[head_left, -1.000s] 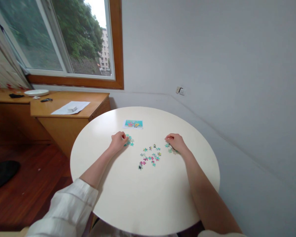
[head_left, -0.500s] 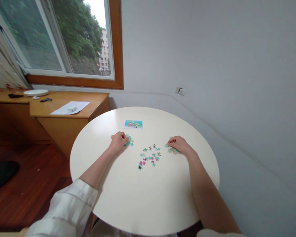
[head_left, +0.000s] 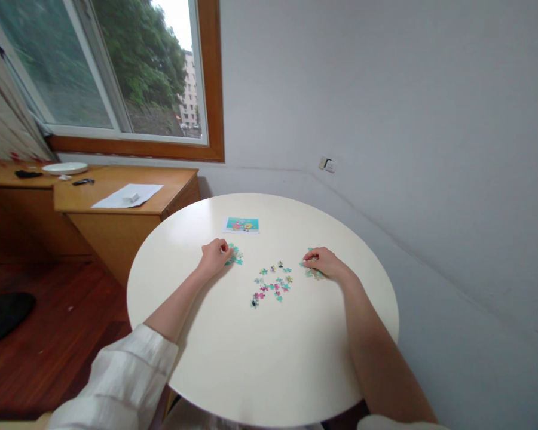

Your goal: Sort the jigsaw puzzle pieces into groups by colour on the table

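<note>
Since a second ago, the right hand [head_left: 327, 263] has shifted slightly nearer the person and to the right, and a piece at the far edge of the right pile [head_left: 315, 273] now shows beyond its fingers. The left hand [head_left: 213, 257] has stayed in place, touching the near side of the left pile [head_left: 235, 257].

Both hands are half curled, thumb close to the forefinger; whether either pinches a piece is too small to tell. The right hand covers part of its pile, and the left fingertips are hard to separate from the pieces beneath them.

Between the hands, and nearer the person, lies a loose group of puzzle pieces [head_left: 272, 286], pink, teal and yellow, with a dark patch on the nearest. Some touch, but whether any are locked together cannot be made out. A picture card [head_left: 242, 225] lies flat on the round table [head_left: 269, 364] beyond the left hand, its print too small to read. The right sleeve [head_left: 399, 423] is mostly cut off by the bottom edge.
</note>
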`<state>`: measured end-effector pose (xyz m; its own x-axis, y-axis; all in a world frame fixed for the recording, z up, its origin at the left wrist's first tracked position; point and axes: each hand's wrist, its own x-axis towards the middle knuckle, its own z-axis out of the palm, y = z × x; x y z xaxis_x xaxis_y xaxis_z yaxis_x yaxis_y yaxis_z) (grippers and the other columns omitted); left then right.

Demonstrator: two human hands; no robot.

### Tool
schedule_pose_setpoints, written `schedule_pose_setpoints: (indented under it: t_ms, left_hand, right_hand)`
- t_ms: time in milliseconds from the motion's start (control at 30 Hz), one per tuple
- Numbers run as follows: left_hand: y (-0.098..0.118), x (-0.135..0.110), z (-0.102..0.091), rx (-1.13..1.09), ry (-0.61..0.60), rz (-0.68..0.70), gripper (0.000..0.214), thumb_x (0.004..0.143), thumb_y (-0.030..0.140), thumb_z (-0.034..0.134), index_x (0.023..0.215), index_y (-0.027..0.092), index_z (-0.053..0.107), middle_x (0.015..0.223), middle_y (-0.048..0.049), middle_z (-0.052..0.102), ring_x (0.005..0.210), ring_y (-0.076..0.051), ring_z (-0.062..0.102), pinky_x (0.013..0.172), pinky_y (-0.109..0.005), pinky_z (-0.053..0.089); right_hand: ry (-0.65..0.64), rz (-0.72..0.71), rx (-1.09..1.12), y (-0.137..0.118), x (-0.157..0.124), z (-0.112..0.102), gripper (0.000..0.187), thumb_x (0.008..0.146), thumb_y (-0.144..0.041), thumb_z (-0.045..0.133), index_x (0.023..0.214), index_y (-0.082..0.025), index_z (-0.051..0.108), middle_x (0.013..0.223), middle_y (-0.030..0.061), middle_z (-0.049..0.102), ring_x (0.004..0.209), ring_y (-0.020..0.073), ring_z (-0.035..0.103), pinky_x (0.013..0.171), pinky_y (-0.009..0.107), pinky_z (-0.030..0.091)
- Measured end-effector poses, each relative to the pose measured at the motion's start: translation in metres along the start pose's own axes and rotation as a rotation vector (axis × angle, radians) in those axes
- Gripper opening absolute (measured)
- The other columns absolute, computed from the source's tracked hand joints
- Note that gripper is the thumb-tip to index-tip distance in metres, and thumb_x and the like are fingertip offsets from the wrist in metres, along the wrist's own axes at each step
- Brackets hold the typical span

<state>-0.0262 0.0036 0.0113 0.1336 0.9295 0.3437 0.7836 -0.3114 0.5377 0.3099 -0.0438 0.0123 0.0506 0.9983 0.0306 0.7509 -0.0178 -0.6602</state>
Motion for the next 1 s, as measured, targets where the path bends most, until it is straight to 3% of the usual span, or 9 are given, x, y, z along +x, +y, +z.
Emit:
schedule_pose_setpoints:
  t_ms: [567,1000]
  left_hand:
    - [0.001,-0.001,-0.001,-0.012,-0.003,-0.008,0.019,0.072,0.029,0.051,0.057,0.018,0.047,0.063,0.0008,0.056,0.063,-0.015,0.052,0.063,-0.027,0.032]
    - [0.001,-0.001,0.000,0.014,-0.012,-0.006,0.018,0.073,0.028,0.052,0.059,0.018,0.048,0.067,0.0003,0.058,0.065,-0.014,0.053,0.062,-0.026,0.031]
  right_hand:
    - [-0.105,-0.026,0.420,-0.033,-0.010,0.005,0.029,0.056,-0.040,0.067,0.067,-0.015,0.057,0.057,0.0009,0.057,0.049,0.0085,0.046,0.045,0.021,0.031]
    - [-0.246,-0.107,0.436,-0.052,-0.009,0.027,0.025,0.058,-0.030,0.067,0.076,-0.013,0.065,0.058,-0.0006,0.056,0.052,0.0079,0.046,0.050,0.021,0.034]
